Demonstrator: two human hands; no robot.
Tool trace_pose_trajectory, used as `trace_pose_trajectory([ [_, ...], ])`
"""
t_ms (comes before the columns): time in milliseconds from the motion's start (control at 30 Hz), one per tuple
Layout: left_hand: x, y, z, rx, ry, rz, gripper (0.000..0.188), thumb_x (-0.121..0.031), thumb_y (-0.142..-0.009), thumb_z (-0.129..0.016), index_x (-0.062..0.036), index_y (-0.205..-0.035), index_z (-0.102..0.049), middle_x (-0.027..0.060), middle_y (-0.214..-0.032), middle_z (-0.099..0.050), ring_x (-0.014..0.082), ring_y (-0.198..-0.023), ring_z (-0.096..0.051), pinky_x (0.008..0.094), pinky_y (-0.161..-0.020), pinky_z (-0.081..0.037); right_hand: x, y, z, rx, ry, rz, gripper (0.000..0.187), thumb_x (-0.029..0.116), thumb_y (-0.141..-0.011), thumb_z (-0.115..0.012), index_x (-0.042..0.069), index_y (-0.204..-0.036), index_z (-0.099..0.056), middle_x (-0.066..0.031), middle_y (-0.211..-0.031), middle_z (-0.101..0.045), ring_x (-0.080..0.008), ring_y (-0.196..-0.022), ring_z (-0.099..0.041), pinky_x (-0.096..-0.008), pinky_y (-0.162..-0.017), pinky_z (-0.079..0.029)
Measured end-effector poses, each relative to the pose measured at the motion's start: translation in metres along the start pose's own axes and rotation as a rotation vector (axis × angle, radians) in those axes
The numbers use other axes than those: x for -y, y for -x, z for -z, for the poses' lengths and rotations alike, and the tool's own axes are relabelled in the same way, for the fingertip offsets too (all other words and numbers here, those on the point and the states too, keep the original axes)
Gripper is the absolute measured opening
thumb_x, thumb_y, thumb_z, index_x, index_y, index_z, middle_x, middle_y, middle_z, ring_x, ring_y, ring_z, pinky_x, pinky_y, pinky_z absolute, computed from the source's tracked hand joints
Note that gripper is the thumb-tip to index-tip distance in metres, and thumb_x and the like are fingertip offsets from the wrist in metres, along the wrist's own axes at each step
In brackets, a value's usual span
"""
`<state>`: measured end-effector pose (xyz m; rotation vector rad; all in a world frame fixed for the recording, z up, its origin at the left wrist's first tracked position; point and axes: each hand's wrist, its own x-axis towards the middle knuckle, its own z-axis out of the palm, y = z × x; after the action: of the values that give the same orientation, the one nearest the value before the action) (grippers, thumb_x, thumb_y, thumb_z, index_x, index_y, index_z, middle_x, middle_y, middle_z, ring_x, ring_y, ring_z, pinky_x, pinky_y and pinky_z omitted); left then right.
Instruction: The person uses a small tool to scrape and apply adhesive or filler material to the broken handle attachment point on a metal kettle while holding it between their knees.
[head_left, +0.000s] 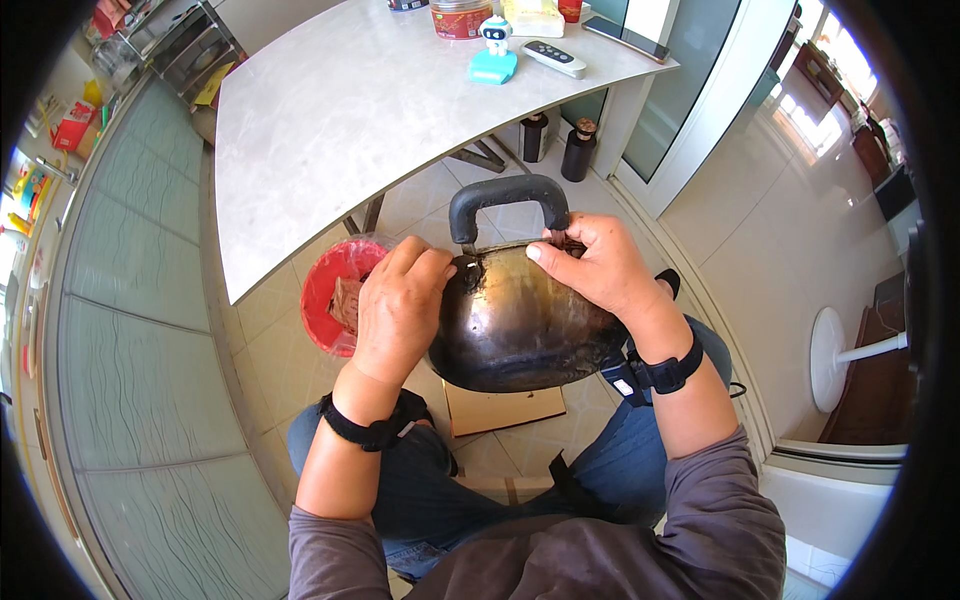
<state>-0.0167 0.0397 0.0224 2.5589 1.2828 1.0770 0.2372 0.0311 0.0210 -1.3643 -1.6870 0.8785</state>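
A metal kettle (pixel 525 325), stained brown and blackened toward its base, is held up in front of me above my knees. Its thick black handle (pixel 508 192) arches over the top. At the kettle's left shoulder, my left hand (pixel 402 305) is closed, fingertips pressed by a dark fitting near the handle's left end. My right hand (pixel 607 268) grips the opposite side, with the thumb laid on the upper rim and the fingers behind the handle's right end. What lies under the fingertips of either hand is partly hidden.
A red bin (pixel 318 300) with a plastic liner stands left of the kettle. Cardboard (pixel 500 408) lies on the floor below. Ahead is a pale table (pixel 330 130) bearing a small toy robot (pixel 494 50), a remote control (pixel 554 58) and a phone (pixel 627 39). Dark bottles (pixel 579 150) stand beneath it.
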Motion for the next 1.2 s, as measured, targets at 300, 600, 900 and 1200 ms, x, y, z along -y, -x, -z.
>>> trace_pose_trajectory([
  [300, 0.011, -0.006, 0.0, -0.172, -0.119, -0.157, 0.011, 0.002, -0.083, -0.067, -0.003, -0.093, -0.065, 0.0107, -0.089, -0.062, 0.0325, -0.082, -0.063, 0.04, -0.071, -0.051, 0.0, 0.0, 0.002, 0.016, 0.059, 0.008, 0.023, 0.021, -0.089, -0.076, -0.001, -0.09, -0.068, 0.0025, -0.076, -0.062, -0.0048, -0.072, -0.053, -0.0252, -0.066, -0.047],
  [600, 0.005, -0.002, -0.001, -0.055, -0.013, -0.102, 0.011, -0.001, -0.079, -0.068, -0.0062, -0.087, -0.065, 0.0099, -0.087, -0.06, 0.0317, -0.079, -0.062, 0.0402, -0.068, -0.051, 0.002, 0.001, 0.003, -0.034, 0.033, 0.027, 0.034, 0.032, -0.084, -0.078, -0.001, -0.089, -0.071, -0.0133, -0.074, -0.069, -0.018, -0.062, -0.06, -0.0312, -0.063, -0.05],
  [900, 0.009, -0.004, 0.001, -0.181, -0.118, -0.162, 0.013, 0.003, -0.08, -0.068, -0.0027, -0.091, -0.065, 0.0114, -0.089, -0.062, 0.0321, -0.082, -0.063, 0.0397, -0.072, -0.052, 0.002, 0.003, 0.001, -0.035, -0.012, 0.052, 0.034, 0.032, -0.084, -0.078, -0.001, -0.088, -0.071, -0.0126, -0.072, -0.068, -0.0162, -0.062, -0.059, -0.0306, -0.062, -0.049],
  [1200, 0.003, 0.0, 0.004, -0.117, -0.104, -0.175, 0.016, 0.002, -0.077, -0.068, -0.0042, -0.091, -0.066, 0.0109, -0.092, -0.063, 0.032, -0.084, -0.064, 0.0401, -0.073, -0.052, 0.002, 0.004, 0.001, -0.053, -0.015, 0.019, 0.035, 0.033, -0.084, -0.078, -0.001, -0.087, -0.071, -0.0126, -0.071, -0.068, -0.016, -0.061, -0.059, -0.0308, -0.062, -0.049],
])
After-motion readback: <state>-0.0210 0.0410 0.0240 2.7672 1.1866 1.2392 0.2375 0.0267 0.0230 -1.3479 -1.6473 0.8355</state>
